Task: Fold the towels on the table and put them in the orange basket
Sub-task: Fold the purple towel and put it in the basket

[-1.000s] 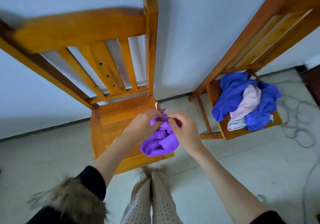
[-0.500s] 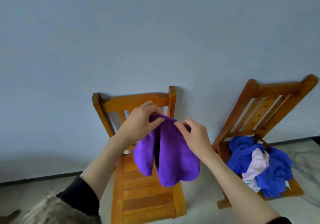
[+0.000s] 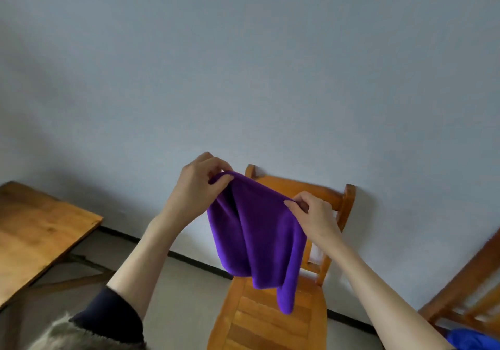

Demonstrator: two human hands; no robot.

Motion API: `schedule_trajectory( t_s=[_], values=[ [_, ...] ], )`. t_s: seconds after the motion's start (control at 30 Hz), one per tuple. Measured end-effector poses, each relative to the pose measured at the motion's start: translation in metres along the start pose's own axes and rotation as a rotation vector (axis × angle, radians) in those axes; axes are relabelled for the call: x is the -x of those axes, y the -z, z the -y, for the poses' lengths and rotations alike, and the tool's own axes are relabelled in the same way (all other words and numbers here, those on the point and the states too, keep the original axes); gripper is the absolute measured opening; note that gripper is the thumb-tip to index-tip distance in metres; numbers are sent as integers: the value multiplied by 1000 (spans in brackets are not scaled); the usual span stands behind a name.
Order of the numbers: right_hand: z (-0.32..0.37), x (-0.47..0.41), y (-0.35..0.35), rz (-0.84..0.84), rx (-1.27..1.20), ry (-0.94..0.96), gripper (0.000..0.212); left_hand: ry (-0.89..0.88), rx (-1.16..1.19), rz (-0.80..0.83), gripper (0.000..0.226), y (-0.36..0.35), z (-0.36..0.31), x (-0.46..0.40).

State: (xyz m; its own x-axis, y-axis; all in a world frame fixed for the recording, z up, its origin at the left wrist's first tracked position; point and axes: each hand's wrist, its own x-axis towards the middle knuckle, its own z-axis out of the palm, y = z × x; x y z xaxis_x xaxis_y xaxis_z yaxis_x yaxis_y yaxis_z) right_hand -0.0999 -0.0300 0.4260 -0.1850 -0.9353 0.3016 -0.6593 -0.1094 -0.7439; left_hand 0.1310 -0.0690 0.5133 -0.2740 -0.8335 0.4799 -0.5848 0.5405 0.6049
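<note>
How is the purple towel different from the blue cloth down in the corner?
The purple towel is held up in the air by the left hand and right hand; the blue cloth lies low, untouched. The purple towel hangs almost fully in view, while the blue cloth is mostly cut off by the picture's edge. Both look like soft fabric.

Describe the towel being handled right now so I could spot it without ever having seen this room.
Find the wooden chair against the pale wall. In the air just before its back, the left hand and right hand each pinch the top edge of the purple towel, which hangs limp in loose folds. It is the only purple cloth; the scrap at the lower right is blue.
</note>
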Motion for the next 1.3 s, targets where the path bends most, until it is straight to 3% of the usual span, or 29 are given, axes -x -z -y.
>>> schedule_trajectory(
  t_s=[0.2,0.37,0.47,0.63,0.87,1.13,1.3],
  values=[
    [54,-13,-68,169,-36,100,8,162,-206,-218,6,72,41,58],
    [114,-15,-131,343,-108,145,38,339,-334,-400,5,141,85,120],
    [149,-16,-175,450,-122,204,34,423,-390,-464,10,183,108,155],
    [208,-14,-261,578,-118,292,29,552,-414,-523,15,255,156,209],
    [279,-8,-371,529,-112,303,47,718,-435,-600,21,332,234,285],
    [321,-20,-466,686,-161,370,18,864,-579,-509,3,383,303,329],
    [332,-54,-521,817,-197,400,11,956,-564,-538,6,398,349,321]
  ],
)
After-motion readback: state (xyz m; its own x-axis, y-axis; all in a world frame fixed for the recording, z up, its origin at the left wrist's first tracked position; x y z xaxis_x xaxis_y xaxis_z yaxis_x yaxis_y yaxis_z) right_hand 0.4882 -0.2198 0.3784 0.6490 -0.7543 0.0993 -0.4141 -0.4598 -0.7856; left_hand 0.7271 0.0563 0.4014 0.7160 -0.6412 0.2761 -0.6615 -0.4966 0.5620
